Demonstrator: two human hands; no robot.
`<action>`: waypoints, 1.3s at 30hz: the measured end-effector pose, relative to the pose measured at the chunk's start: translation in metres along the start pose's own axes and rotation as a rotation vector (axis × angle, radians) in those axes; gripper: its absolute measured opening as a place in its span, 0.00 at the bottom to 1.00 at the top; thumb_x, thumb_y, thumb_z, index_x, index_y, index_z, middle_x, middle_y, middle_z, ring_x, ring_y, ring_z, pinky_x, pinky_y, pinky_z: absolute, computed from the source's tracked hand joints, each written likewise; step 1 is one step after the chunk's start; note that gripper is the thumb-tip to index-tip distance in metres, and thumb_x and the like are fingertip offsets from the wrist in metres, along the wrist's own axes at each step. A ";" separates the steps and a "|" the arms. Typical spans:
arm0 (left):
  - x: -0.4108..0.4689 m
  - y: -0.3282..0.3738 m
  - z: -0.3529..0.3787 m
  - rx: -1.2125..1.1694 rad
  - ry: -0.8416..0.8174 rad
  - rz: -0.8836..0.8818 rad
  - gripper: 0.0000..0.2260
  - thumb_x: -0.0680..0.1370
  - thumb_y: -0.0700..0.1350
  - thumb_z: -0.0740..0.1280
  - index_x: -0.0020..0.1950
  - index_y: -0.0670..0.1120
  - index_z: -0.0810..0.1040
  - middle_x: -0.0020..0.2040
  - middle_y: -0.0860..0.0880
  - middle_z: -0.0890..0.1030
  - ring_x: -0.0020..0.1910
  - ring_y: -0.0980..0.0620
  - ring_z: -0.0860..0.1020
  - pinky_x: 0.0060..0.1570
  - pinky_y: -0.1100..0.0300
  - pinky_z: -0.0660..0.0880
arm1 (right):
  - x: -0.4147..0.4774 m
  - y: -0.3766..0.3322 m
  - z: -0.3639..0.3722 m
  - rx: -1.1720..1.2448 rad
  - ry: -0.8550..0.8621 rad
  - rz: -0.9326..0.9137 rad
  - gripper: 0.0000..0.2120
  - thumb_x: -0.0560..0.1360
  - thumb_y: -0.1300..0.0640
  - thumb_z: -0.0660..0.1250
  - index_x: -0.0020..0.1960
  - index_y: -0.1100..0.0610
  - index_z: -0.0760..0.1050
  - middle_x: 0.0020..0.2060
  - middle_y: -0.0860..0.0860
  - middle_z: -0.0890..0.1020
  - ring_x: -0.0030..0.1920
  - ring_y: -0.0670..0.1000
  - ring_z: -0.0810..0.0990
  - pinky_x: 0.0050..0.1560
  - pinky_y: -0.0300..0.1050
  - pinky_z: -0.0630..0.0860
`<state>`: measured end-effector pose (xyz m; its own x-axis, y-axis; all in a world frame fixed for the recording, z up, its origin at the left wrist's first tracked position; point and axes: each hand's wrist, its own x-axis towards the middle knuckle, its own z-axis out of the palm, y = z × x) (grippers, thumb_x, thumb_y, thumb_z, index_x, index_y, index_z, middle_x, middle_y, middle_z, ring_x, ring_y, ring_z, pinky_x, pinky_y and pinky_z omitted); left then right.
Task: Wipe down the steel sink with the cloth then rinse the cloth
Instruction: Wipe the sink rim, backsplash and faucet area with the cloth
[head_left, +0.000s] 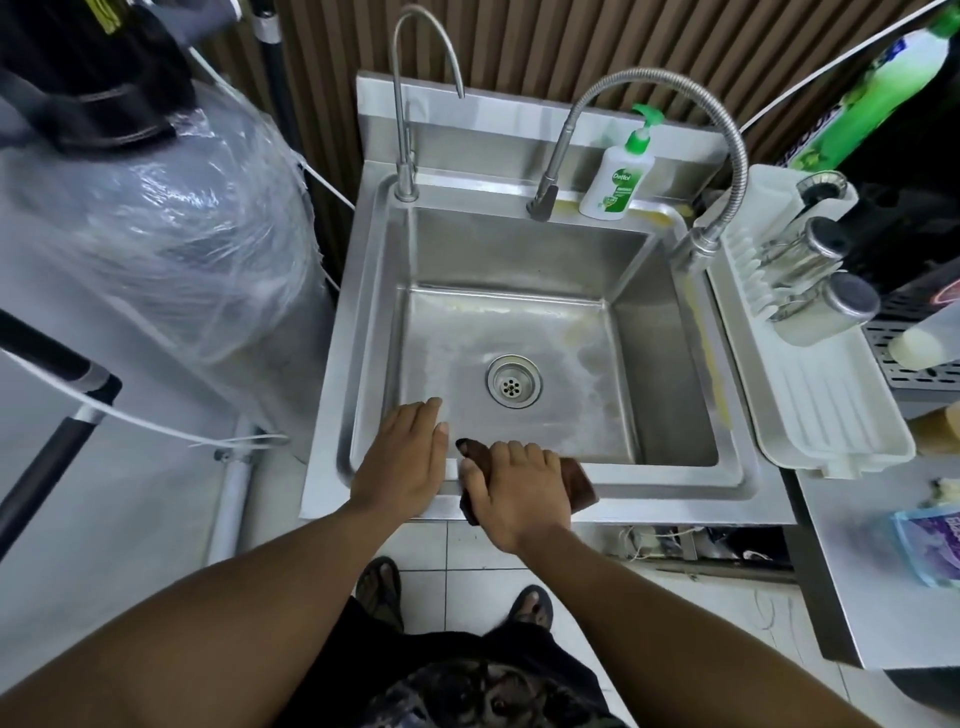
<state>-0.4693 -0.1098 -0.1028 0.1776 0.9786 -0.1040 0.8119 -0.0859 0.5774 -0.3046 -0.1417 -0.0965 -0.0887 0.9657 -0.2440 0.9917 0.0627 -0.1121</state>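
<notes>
A square steel sink (670, 374) fills the middle of the view, with a round drain (514, 387) in its floor. A brown cloth (579, 483) lies on the sink's front rim. My right hand (519, 491) presses flat on the cloth, fingers reaching over the rim's inner edge. My left hand (405, 460) rests flat on the front rim just to the left of the cloth, fingers straight and pointing into the basin. A flexible steel faucet (670, 88) arcs over the back right corner, its nozzle (543, 200) at the back rim. No water runs.
A thin gooseneck tap (400, 104) stands at the back left. A green-capped soap bottle (618, 176) sits on the back ledge. A white drying rack (810, 374) with steel cups borders the right rim. A plastic-wrapped tank (171, 228) stands left.
</notes>
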 end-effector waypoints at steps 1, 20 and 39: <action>0.000 0.001 -0.001 -0.012 0.003 -0.004 0.31 0.81 0.57 0.43 0.75 0.41 0.66 0.70 0.44 0.73 0.70 0.46 0.67 0.69 0.53 0.66 | -0.003 -0.005 0.003 0.008 0.033 -0.026 0.28 0.81 0.37 0.44 0.53 0.55 0.74 0.50 0.53 0.80 0.53 0.58 0.74 0.61 0.55 0.68; 0.024 0.005 0.029 0.367 -0.191 0.017 0.36 0.78 0.62 0.36 0.76 0.46 0.65 0.66 0.44 0.77 0.65 0.41 0.73 0.69 0.48 0.64 | -0.022 0.103 -0.005 -0.012 0.042 -0.089 0.30 0.80 0.32 0.40 0.61 0.49 0.72 0.53 0.47 0.78 0.56 0.53 0.74 0.64 0.51 0.67; 0.016 0.026 0.015 0.333 -0.230 -0.103 0.26 0.84 0.61 0.45 0.80 0.52 0.57 0.76 0.51 0.68 0.75 0.48 0.62 0.68 0.51 0.64 | -0.009 0.156 -0.034 -0.046 -0.068 -0.090 0.38 0.73 0.21 0.43 0.49 0.50 0.75 0.44 0.49 0.80 0.47 0.53 0.78 0.54 0.52 0.73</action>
<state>-0.4367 -0.0989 -0.1020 0.1747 0.9211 -0.3479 0.9608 -0.0821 0.2649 -0.1462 -0.1320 -0.0795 -0.1823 0.9363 -0.3002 0.9825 0.1616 -0.0924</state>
